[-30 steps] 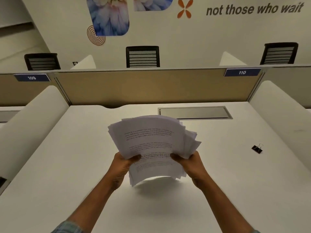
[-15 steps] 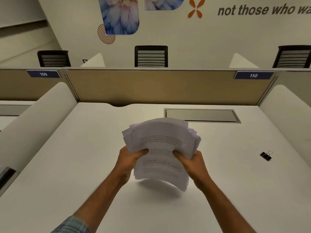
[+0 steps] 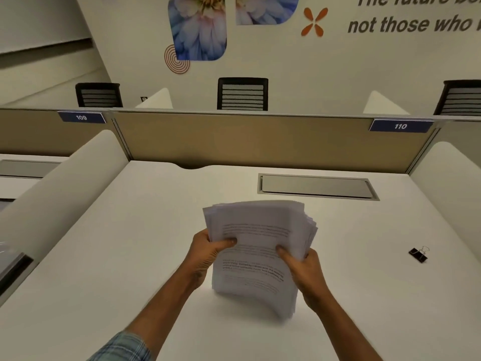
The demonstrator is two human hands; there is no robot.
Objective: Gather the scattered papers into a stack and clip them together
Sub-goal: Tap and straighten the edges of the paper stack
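While you hold the bundle of white printed paper sheets upright over the plain white desk top, both grips are closed on it from opposite sides. Your left hand wraps the left edge, thumb pressed flat on the front sheet, fingers hidden behind. Your right hand clamps the right edge the same way, thumb on the printed face. The lower edge of the bundle sits at or just above the desk; you cannot tell contact from this view, as that part is blurred. The top edges remain uneven, and a few sheets are fanned out at the upper right.

Against the frame a second earlier: the sheets are far less splayed on the right, the bundle stands straighter and lower toward the desk, and your hands sit closer to its side edges.

The small black binder clip with wire handles lies on the desk well to the right of your right hand, untouched. A grey recessed cable flap sits beyond the papers.
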